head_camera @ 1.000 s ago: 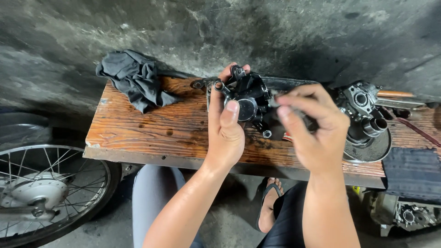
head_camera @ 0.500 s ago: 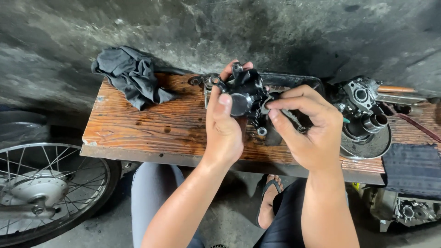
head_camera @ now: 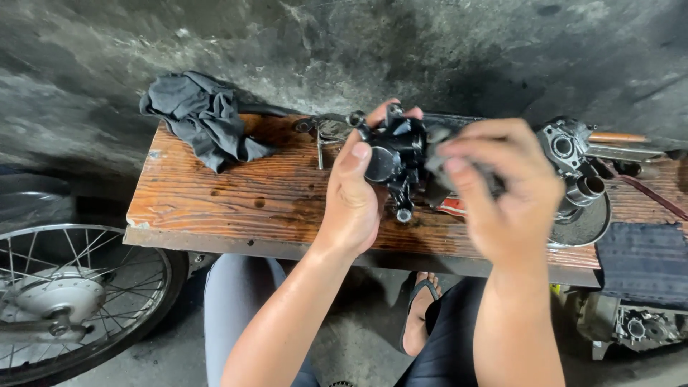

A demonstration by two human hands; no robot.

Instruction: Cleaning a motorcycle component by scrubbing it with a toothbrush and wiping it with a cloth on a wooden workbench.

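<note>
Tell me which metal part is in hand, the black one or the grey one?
The black part, gripped by the left hand. The grey part sits untouched on the wooden bench.

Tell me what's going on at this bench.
A person holds a black brake caliper up over a wooden board. The left hand grips it, thumb on its round piston face, while the blurred right hand works at its right side. A dark rag lies left; a metal engine part sits right.

Single head-worn view, looking steeply down, close over wooden bench (head_camera: 215, 201) (no second view)
</note>
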